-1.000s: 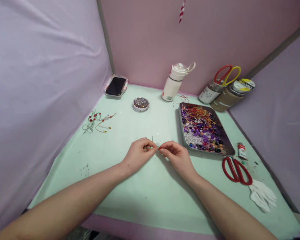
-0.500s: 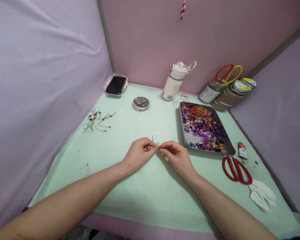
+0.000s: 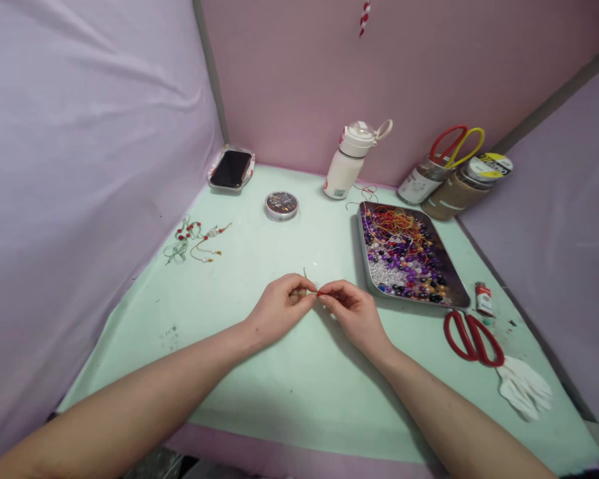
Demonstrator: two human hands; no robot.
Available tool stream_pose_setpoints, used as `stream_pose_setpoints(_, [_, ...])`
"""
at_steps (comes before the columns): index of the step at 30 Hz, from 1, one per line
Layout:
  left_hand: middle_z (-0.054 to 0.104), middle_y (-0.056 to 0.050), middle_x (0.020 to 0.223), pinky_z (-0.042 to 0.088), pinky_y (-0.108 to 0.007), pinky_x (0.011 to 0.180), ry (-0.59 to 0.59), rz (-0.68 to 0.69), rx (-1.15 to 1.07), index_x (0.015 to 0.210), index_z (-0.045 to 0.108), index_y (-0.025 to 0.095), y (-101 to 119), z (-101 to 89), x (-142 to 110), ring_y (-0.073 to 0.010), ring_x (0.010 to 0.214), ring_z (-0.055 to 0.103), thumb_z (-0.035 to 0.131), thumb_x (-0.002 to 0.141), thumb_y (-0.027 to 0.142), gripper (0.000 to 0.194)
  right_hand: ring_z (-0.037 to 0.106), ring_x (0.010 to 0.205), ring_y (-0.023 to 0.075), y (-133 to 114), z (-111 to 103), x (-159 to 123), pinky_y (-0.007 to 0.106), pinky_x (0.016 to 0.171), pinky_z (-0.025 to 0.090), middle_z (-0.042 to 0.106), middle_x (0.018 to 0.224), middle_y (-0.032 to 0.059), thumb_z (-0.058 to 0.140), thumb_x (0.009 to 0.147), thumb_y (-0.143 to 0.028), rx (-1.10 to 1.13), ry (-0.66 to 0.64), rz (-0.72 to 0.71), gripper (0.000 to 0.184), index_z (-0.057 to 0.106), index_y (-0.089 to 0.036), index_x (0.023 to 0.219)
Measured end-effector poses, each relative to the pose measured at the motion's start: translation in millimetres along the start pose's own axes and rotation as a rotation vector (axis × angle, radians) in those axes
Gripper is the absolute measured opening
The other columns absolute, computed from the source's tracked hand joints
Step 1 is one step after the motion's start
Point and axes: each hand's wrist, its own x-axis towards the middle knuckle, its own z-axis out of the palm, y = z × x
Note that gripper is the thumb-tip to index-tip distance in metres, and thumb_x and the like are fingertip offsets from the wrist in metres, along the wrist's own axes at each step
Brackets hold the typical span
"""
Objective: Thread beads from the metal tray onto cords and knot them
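My left hand (image 3: 284, 303) is closed in a pinch on a thin pale cord (image 3: 305, 273), whose free end sticks up above the fingertips. Right beside it, my right hand (image 3: 352, 307) pinches a small red bead (image 3: 319, 293) between thumb and forefinger. The two sets of fingertips nearly touch above the middle of the table. Fingers hide most of the cord, so whether the bead is threaded on it I cannot tell. To the right of my hands is a metal tray (image 3: 374, 287) holding many loose beads and tangled orange and red cords.
A beaded cord (image 3: 192, 229) lies at left. Further back are a phone (image 3: 231, 169), a round container (image 3: 281, 205), a white bottle (image 3: 347, 166) and two jars (image 3: 419, 181). Red-handled scissors (image 3: 472, 339), a lighter (image 3: 484, 299) and a white glove (image 3: 524, 389) lie at right.
My hands stay almost in the same place, with only slight fingertip movement. The red bead shows a little more clearly between the fingertips now.
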Motion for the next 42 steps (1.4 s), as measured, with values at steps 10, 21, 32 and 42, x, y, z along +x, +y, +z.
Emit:
stream_pose_setpoints(10, [0.057,0.002,0.075,0.039,-0.025,0.066,0.0,0.051,-0.065,0.087,0.057,0.018,0.9,-1.7,-2.5,-0.0117,0.068,0.05,0.049,0.085,0.025,0.011,0.055,0.061,0.0124,-6.1,0.5,-1.1,0.026,0.057,0.044,0.066,0.077,0.0013,0.066,0.077,-0.031,0.002,0.022,0.002,0.013,0.065,-0.019,0.081])
stream_pose_setpoints(21, [0.058,0.0,0.084,0.042,-0.026,0.07,-0.005,0.098,-0.139,0.098,0.055,0.02,-7.2,2.2,-0.9,-0.0121,0.074,0.053,0.052,0.085,0.022,0.014,0.056,0.065,0.0127,-9.4,2.1,-2.5,0.024,0.056,0.043,0.066,0.077,0.001,0.066,0.077,-0.031,0.02,0.003,0.011,0.012,0.065,-0.019,0.08])
stream_pose_setpoints(32, [0.059,-0.001,0.086,0.044,-0.028,0.075,-0.063,0.072,-0.24,0.1,0.053,0.019,-9.0,5.2,0.1,-0.0142,0.082,0.056,0.054,0.086,0.029,0.017,0.054,0.067,0.0132,-5.3,1.8,-5.5,0.026,0.06,0.043,0.062,0.078,0.0014,0.063,0.082,-0.03,-0.07,-0.016,-0.076,0.01,0.066,-0.02,0.081])
stream_pose_setpoints(42, [0.06,-0.002,0.088,0.045,-0.03,0.078,-0.061,0.033,-0.387,0.099,0.053,0.018,-7.2,4.0,-0.5,-0.0131,0.082,0.057,0.06,0.081,0.025,0.02,0.054,0.071,0.0153,-11.6,-1.7,-8.6,0.029,0.064,0.042,0.06,0.077,0.0019,0.057,0.088,-0.024,-0.236,0.009,-0.252,0.011,0.062,-0.021,0.079])
